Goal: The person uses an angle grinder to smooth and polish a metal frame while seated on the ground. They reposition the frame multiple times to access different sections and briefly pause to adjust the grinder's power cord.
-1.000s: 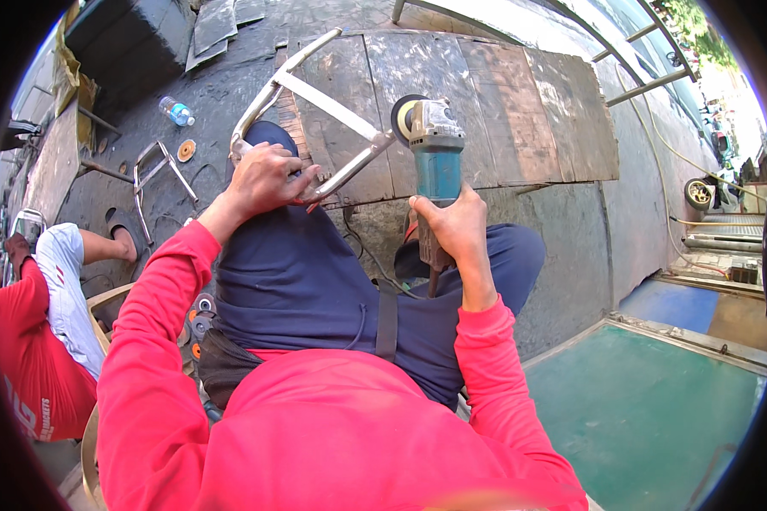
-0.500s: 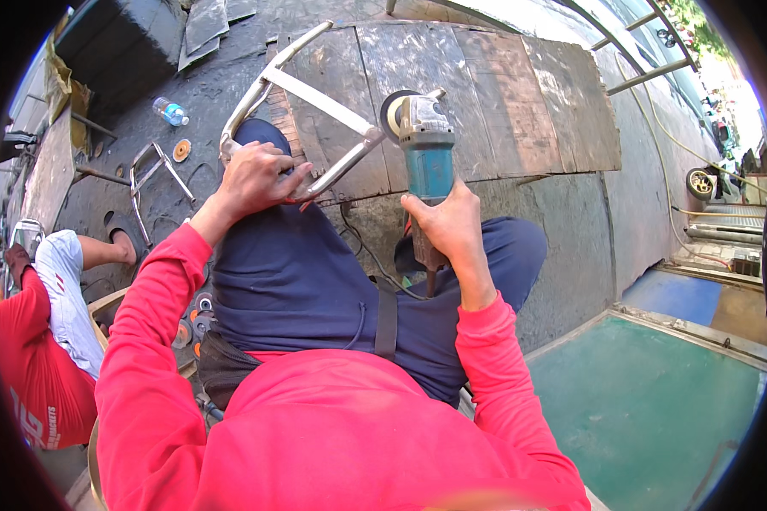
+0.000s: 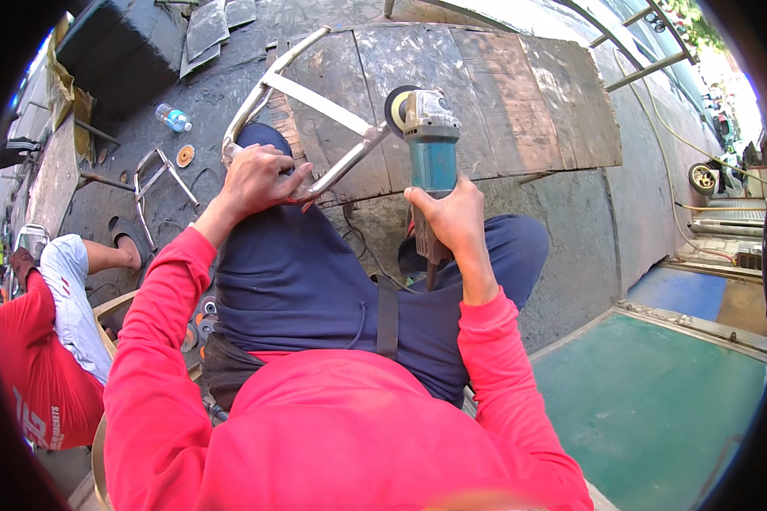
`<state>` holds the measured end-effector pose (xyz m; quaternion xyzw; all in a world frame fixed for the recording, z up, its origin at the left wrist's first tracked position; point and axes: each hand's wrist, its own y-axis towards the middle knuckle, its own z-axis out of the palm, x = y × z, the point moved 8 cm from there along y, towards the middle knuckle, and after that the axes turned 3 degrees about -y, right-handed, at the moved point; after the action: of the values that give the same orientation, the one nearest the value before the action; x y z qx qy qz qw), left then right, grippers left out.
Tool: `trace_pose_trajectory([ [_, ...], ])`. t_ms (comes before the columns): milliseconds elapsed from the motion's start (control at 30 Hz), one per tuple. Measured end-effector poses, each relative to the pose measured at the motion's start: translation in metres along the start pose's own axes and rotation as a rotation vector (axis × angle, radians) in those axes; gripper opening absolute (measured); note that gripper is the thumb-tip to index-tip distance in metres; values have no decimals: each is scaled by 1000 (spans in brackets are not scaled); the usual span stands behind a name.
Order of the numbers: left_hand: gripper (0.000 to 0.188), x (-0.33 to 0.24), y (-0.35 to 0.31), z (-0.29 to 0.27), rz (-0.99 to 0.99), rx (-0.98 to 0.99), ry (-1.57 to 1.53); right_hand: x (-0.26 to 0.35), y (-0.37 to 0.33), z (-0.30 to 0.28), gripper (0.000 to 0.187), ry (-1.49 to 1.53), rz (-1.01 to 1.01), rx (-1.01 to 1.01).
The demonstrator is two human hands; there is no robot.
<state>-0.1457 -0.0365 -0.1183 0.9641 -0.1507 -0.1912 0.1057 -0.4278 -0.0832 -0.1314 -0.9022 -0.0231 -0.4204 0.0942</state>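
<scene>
My left hand (image 3: 264, 179) is closed around a bent metal tube frame (image 3: 318, 106) and rests at my left knee. The frame has two silvery side tubes joined by a flat crossbar, and its far end reaches over the wooden boards. In my right hand (image 3: 452, 213) is a teal angle grinder (image 3: 433, 163) with a grey head, held by its body. Its round disc (image 3: 398, 110) faces left, close by the joint of crossbar and side tube; whether they touch I cannot tell.
Worn wooden boards (image 3: 486, 94) lie ahead. To the left are a plastic bottle (image 3: 174, 117), an orange disc (image 3: 186, 156), another tube frame (image 3: 164, 175) and a seated person in red (image 3: 47, 366). A green panel (image 3: 648, 400) lies at right. The grinder's cord (image 3: 366, 247) runs between my legs.
The whole view has shifted slightly to the right. My hands keep their grips on the frame and the grinder, with little visible movement between them.
</scene>
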Motion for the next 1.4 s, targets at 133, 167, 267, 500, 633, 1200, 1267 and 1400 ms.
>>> trace_pose_trajectory([
  [133, 44, 3, 0, 3, -29, 14, -10, -5, -3, 5, 53, -11, 45, 27],
  [167, 45, 3, 1, 3, -17, 12, -3, -6, -3, 6, 54, -5, 47, 33],
  [267, 46, 4, 1, 5, -12, 20, 1, -5, -3, 8, 57, -49, 42, 18],
  [500, 47, 1, 1, 5, 23, 18, -2, 1, 2, 11, 58, -91, 3, 10],
  [633, 46, 1, 1, 6, 4, 23, 6, 1, 5, 8, 56, -97, -2, -18],
  [1200, 44, 1, -2, 7, 10, -1, -18, 3, -1, 10, 58, -72, 5, 21],
  [1267, 43, 0, -2, 8, 32, 5, 16, 5, 2, 12, 59, -123, 4, 16],
  [1400, 41, -5, -4, 9, 51, 3, 58, 7, 10, 15, 54, -220, -1, -16],
])
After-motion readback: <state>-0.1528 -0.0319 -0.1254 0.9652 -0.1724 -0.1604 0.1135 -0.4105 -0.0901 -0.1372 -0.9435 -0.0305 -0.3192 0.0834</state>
